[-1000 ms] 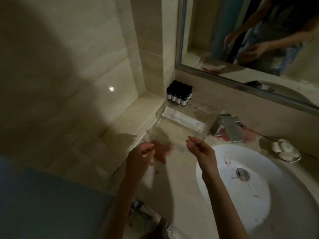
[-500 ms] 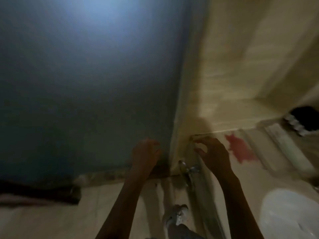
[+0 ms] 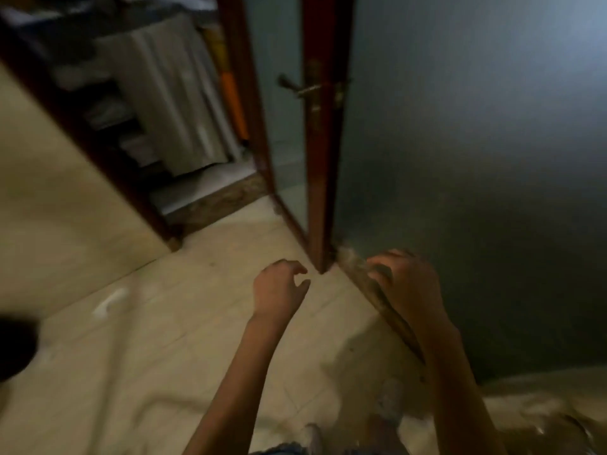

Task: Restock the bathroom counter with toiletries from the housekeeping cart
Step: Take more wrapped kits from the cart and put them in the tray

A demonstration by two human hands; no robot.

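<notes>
My left hand [image 3: 279, 290] hangs over the beige tiled floor with its fingers loosely curled and apart, holding nothing. My right hand [image 3: 407, 284] is beside it, in front of the frosted glass panel, fingers also curled and empty. Through the open doorway at the upper left stands the housekeeping cart [image 3: 157, 93], blurred, with grey cloth and stacked white items on shelves. The bathroom counter and the toiletries are out of view.
A dark red wooden door [image 3: 317, 142] with a metal lever handle [image 3: 295, 87] stands open edge-on ahead. A frosted glass panel [image 3: 476, 159] fills the right. A beige wall is at the left, a dark object [image 3: 13, 349] at the left edge.
The view has swung left from the sink and clear tray to the doorway. Both hands left the tray and now hang empty over the floor.
</notes>
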